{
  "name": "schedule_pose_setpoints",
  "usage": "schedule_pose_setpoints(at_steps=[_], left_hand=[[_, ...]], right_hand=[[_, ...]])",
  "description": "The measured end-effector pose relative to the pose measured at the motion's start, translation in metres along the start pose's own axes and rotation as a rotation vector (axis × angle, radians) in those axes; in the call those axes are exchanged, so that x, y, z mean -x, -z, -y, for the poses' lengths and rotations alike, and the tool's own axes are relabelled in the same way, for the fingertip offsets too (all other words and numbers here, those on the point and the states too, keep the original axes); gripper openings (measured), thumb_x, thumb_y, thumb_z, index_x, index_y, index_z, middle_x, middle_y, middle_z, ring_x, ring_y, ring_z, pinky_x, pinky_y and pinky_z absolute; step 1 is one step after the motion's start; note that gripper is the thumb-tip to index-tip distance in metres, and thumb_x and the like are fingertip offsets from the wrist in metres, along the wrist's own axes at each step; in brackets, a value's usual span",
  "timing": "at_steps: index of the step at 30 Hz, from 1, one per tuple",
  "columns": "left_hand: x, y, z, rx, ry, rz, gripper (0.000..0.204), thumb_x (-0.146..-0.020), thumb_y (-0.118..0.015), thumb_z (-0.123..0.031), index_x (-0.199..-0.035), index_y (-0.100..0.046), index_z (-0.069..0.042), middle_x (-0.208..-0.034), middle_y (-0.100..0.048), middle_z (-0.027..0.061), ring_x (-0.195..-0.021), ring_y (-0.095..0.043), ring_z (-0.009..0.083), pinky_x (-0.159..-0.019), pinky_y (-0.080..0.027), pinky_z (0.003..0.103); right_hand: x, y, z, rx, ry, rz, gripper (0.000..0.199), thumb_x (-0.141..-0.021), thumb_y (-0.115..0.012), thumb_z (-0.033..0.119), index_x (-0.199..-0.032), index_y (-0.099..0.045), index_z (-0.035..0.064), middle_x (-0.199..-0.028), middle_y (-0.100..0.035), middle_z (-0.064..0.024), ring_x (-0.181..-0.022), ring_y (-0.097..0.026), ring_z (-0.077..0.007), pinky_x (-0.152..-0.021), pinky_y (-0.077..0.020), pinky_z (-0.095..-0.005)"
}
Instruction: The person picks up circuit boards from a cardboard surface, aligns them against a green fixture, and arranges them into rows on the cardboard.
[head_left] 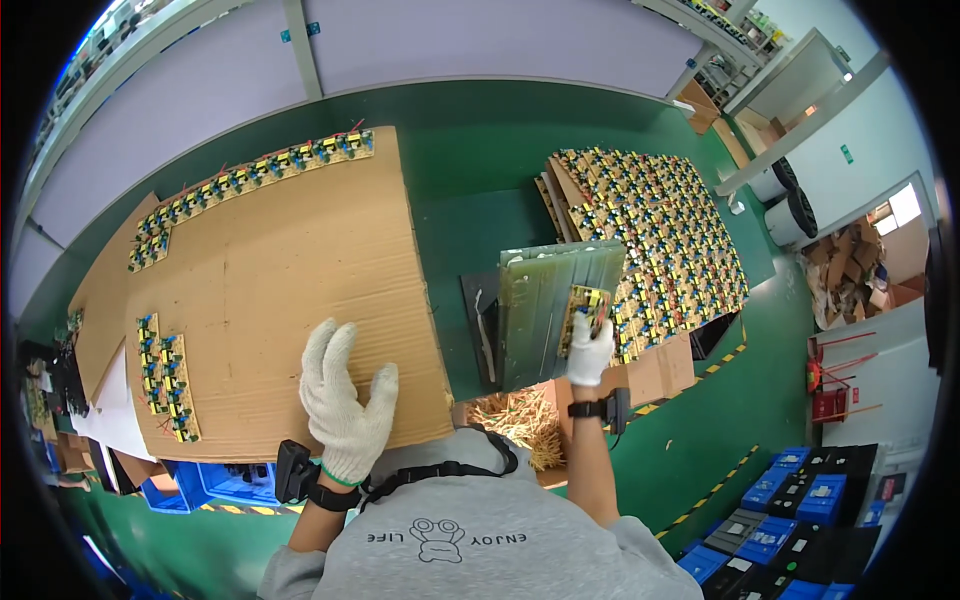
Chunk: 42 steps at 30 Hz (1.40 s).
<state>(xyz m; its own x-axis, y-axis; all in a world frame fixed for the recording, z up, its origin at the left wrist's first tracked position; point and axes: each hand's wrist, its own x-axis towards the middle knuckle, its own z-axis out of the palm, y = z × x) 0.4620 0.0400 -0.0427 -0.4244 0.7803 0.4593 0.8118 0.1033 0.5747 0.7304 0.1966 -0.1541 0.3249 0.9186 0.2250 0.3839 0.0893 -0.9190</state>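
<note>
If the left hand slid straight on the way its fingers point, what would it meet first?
The gloved left hand lies flat on the cardboard sheet, fingers pointing up the sheet. Bare cardboard lies ahead at first; the first thing it would likely meet is the row of small circuit boards along the far edge, though the exact line is uncertain.

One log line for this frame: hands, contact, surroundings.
left hand: flat on cardboard sheet, holds nothing | right hand: holds small circuit board over green plate | board stack beyond

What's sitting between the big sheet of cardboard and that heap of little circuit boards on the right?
In the head view, bare green table and, nearer the person, an upright greenish panel lie between the cardboard sheet and the circuit-board heap.
</note>
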Motion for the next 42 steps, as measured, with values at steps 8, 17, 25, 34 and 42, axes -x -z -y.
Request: schedule_pose_setpoints(at_steps=[8,17,25,34,42], left_hand=[[0.003,0.001,-0.002,0.007,-0.009,0.012,0.057,-0.073,-0.072,-0.009,-0.126,-0.051,-0.001,-0.131,-0.048,0.0216,-0.117,-0.050,0.0392,-0.097,-0.041,0.045],[-0.002,0.007,0.003,0.116,0.095,0.032,0.059,-0.074,-0.072,-0.009,-0.128,-0.048,0.000,-0.131,-0.048,0.0210,-0.116,-0.051,0.0374,-0.099,-0.041,0.044],[-0.055,0.050,-0.037,0.171,-0.351,0.233,0.050,-0.062,-0.074,-0.025,-0.105,-0.056,-0.006,-0.106,-0.057,0.0145,-0.101,-0.057,0.0313,-0.080,-0.050,0.038],[-0.052,0.105,0.014,-0.385,-0.450,-0.055,0.040,-0.072,-0.059,-0.014,-0.111,-0.057,-0.005,-0.078,-0.046,0.0042,-0.073,-0.053,0.0190,-0.065,-0.046,0.031],[-0.065,0.167,0.095,-0.307,-0.192,-0.135,0.053,-0.061,-0.073,-0.020,-0.110,-0.056,-0.009,-0.083,-0.051,0.0049,-0.077,-0.055,0.0230,-0.072,-0.044,0.038]], right_hand=[[0.002,-0.005,0.002,0.456,-0.028,-0.100,0.061,-0.090,-0.054,0.056,-0.101,-0.058,-0.0040,-0.079,-0.064,-0.0263,-0.073,-0.062,-0.0425,-0.065,-0.0461,-0.0467],[-0.006,0.003,0.008,0.140,-0.121,0.026,0.046,-0.096,-0.053,0.042,-0.099,-0.059,-0.0031,-0.075,-0.059,-0.0065,-0.068,-0.049,-0.0147,-0.063,-0.0426,-0.0314],[0.016,0.010,0.151,-0.101,0.152,0.690,0.046,-0.085,-0.051,0.024,-0.123,-0.051,-0.0018,-0.088,-0.063,-0.0085,-0.078,-0.060,-0.0143,-0.069,-0.0471,-0.0267],[0.044,-0.073,0.266,-0.068,0.405,0.757,0.040,-0.100,-0.033,0.023,-0.117,-0.060,-0.0008,-0.108,-0.064,-0.0099,-0.093,-0.061,-0.0206,-0.083,-0.0464,-0.0310],[0.134,-0.159,0.360,0.386,0.283,1.002,0.022,-0.095,-0.056,0.013,-0.109,-0.061,-0.0023,-0.091,-0.064,-0.0094,-0.081,-0.057,-0.0089,-0.067,-0.0454,-0.0231]])
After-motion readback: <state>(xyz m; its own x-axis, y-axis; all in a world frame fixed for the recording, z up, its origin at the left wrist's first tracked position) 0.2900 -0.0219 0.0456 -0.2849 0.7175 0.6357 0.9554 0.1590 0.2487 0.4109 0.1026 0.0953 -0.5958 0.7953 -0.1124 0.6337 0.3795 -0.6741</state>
